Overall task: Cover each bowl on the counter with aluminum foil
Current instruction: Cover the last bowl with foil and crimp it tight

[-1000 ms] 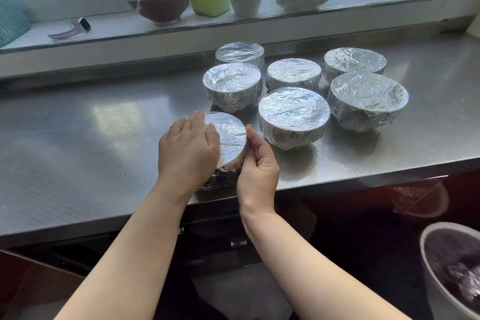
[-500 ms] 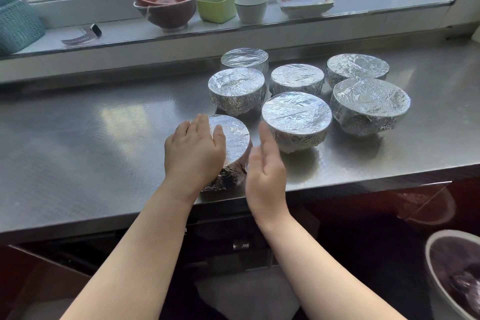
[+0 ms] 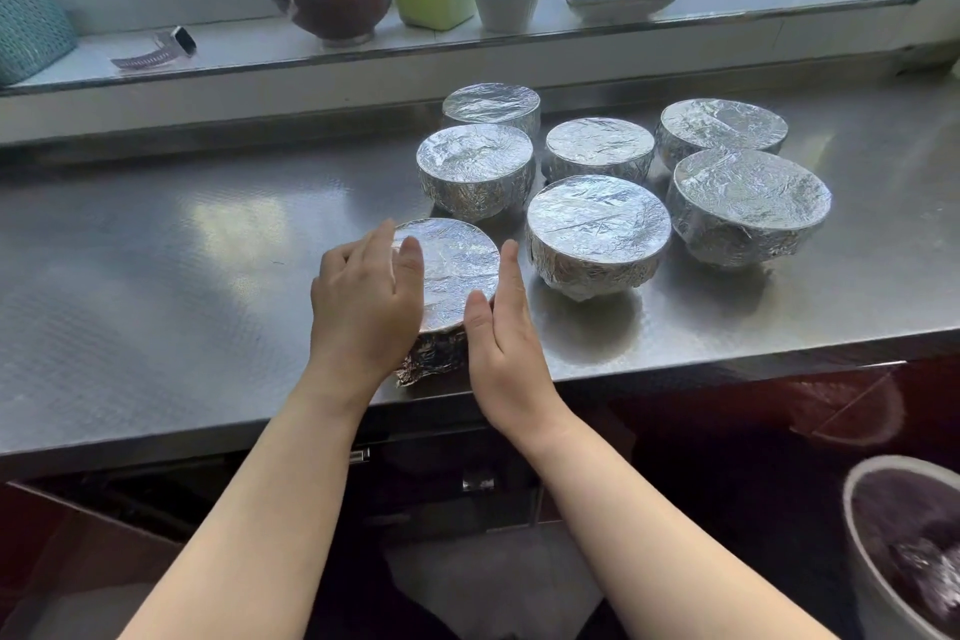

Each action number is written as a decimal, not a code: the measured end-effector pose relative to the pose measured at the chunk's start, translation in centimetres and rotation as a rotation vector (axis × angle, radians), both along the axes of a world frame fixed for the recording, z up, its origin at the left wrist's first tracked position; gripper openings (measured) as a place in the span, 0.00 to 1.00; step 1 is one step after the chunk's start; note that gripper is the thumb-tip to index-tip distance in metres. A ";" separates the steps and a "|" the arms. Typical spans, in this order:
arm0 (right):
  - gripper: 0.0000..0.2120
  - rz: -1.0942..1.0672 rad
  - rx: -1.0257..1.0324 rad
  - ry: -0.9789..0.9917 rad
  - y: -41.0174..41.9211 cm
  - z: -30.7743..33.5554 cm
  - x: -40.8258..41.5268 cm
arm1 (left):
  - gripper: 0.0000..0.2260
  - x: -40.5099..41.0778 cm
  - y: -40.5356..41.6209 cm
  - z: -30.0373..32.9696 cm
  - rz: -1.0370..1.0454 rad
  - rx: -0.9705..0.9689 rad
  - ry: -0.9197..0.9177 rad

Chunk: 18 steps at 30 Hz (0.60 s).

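Left hand (image 3: 363, 307): fingers straight and together, laid on the left side of the nearest foil-covered bowl (image 3: 457, 270).
Nearest foil-covered bowl: near the front edge of the steel counter (image 3: 156, 276), between both hands.
Right hand (image 3: 506, 333): fingers straight and together, edge against the bowl's right side.
Six other foil-covered bowls (image 3: 597, 229): clustered behind and to the right.

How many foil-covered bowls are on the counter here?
7. One between the hands; one front middle; one front right; middle left; centre; back right; back left. None seems hidden.
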State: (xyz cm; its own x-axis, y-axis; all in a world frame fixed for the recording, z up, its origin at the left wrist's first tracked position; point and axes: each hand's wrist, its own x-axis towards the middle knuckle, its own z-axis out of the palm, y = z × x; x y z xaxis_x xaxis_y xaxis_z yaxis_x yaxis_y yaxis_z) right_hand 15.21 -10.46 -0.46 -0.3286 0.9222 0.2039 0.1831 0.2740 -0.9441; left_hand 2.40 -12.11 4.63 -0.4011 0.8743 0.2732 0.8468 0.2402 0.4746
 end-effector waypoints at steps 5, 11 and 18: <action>0.30 0.050 -0.095 0.007 0.2 0.3 -0.1 | 0.29 0.2 0.0 0.1 0.032 -0.024 -0.025; 0.27 0.122 -0.193 0.009 1.8 0.9 1.4 | 0.32 -0.1 -1.3 0.8 -0.017 -0.130 0.035; 0.36 0.075 -0.162 0.047 2.2 1.3 2.0 | 0.37 -1.2 -1.5 1.3 -0.049 -0.035 0.178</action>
State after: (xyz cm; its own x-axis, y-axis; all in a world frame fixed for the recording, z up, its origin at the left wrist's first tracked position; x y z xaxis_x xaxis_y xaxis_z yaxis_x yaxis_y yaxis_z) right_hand 17.26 -8.26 0.80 -0.3910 0.9176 0.0714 0.1225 0.1287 -0.9841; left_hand 1.19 -13.64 5.98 -0.3059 0.9017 0.3055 0.9277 0.2101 0.3086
